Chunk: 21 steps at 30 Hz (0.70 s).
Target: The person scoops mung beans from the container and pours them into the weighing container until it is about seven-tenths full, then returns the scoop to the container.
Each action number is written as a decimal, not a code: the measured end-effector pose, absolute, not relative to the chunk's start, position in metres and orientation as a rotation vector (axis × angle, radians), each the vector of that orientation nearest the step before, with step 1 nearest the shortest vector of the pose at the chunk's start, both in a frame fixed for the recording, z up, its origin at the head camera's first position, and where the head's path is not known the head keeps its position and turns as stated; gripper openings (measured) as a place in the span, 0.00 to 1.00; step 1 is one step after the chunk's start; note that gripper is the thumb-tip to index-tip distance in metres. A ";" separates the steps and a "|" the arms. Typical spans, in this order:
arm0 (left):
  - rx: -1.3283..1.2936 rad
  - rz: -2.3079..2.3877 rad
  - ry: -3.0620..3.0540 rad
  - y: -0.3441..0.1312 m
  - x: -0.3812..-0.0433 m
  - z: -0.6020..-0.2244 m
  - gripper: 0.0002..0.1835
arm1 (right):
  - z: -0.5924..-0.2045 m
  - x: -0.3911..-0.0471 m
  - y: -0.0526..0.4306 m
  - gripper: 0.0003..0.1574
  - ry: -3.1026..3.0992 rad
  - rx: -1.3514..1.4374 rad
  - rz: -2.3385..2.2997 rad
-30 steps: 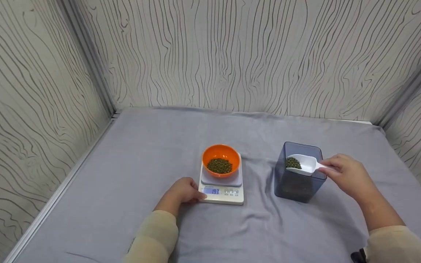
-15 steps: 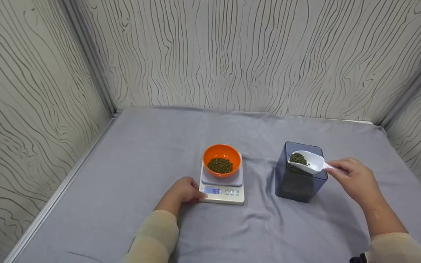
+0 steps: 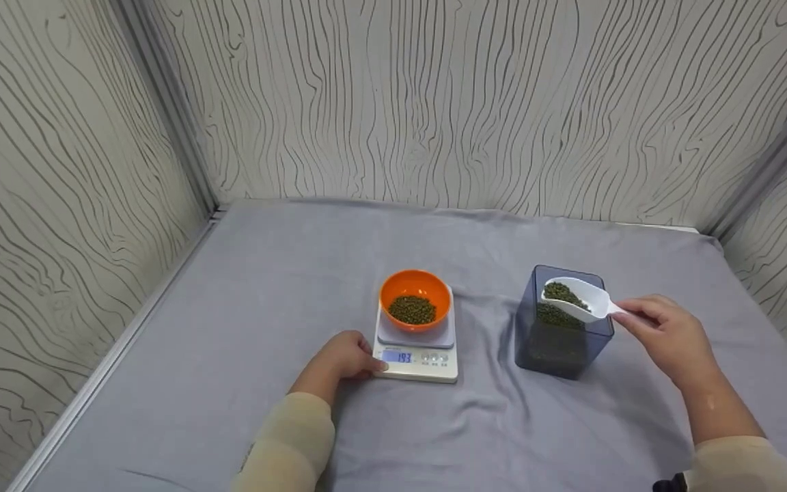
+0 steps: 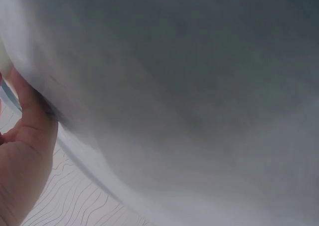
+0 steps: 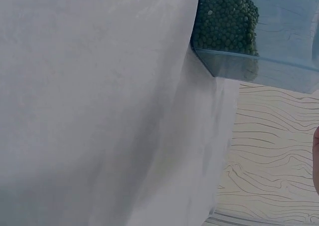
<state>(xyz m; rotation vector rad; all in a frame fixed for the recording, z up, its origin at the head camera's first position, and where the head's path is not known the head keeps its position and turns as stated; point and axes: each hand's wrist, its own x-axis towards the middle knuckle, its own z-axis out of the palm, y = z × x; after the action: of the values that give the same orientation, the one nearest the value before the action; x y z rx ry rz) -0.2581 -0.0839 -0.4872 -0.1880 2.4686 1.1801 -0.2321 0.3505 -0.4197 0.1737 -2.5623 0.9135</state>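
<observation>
Shifted slightly rightward since the earlier frame, the right hand (image 3: 670,336) grips the part-filled scoop (image 3: 595,301) over the container (image 3: 588,345), the left hand (image 3: 347,355) pinches the scale (image 3: 427,372) under the bowl (image 3: 415,279), and scooping, apparently underway, next calls for level handling.

Lane: surface (image 3: 488,403) between scale (image 3: 427,372) and bin (image 3: 550,352), passable front to back. Obstacles: bowl (image 3: 415,281) on scale; scoop (image 3: 591,299) at bin's mouth; left hand (image 3: 346,357) at scale's near-left corner; wall (image 3: 393,102) behind.
</observation>
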 end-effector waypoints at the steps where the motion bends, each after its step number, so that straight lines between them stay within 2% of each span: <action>1: -0.186 1.179 2.469 -0.084 -0.258 -0.487 0.16 | -0.418 -0.232 0.349 0.15 -2.563 0.176 0.917; 12: -0.202 1.201 2.454 -0.084 -0.258 -0.486 0.16 | -0.399 -0.244 0.312 0.16 -2.590 0.243 0.921; 21: -0.173 1.180 2.474 -0.084 -0.259 -0.488 0.16 | -0.386 -0.261 0.260 0.11 -2.605 0.391 0.922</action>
<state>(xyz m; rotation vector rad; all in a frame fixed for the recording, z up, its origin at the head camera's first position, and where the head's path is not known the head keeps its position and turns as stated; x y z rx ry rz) -0.2592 -0.0842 -0.4884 -0.1732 2.4742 1.1795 -0.2613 0.2604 -0.3862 0.3911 -2.6052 0.9223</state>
